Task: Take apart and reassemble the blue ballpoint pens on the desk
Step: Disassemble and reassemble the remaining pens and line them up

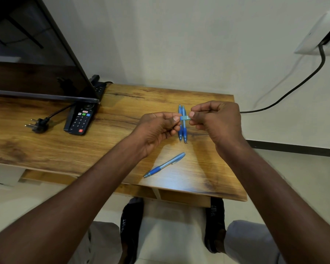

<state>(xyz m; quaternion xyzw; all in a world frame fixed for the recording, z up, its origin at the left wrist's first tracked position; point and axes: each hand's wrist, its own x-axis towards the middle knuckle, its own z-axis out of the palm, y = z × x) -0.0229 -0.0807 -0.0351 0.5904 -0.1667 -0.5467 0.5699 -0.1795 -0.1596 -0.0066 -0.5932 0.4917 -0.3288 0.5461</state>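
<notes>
Both hands are raised just above the bench (pixel 122 111), and between them they hold one blue pen (pixel 185 117) level: the left hand (pixel 158 128) pinches one end between thumb and curled fingers, and the right hand (pixel 217 119) pinches the other end the same way, so that only a short stretch of barrel with a pale label shows in the gap. This held pen hangs directly over a pair of pens (pixel 182 124) that lie side by side, touching, tips toward the person; a fourth pen (pixel 164 165) lies slantwise on the bench nearer the person than that pair, well apart from it. The step in hand looks like twisting or pulling the barrel halves, though with so little of the pen showing I cannot tell whether they are coming apart or going back together. To do it well, the grips should sit close on either side of the joint, one hand holding firm while the other turns, with the pen kept level so the spring and refill (small, quick to roll) do not drop out. Working low over the bench is wise, and shifting slightly nearer than the pair would keep any loosened part from landing among those pens and getting mixed with them.
</notes>
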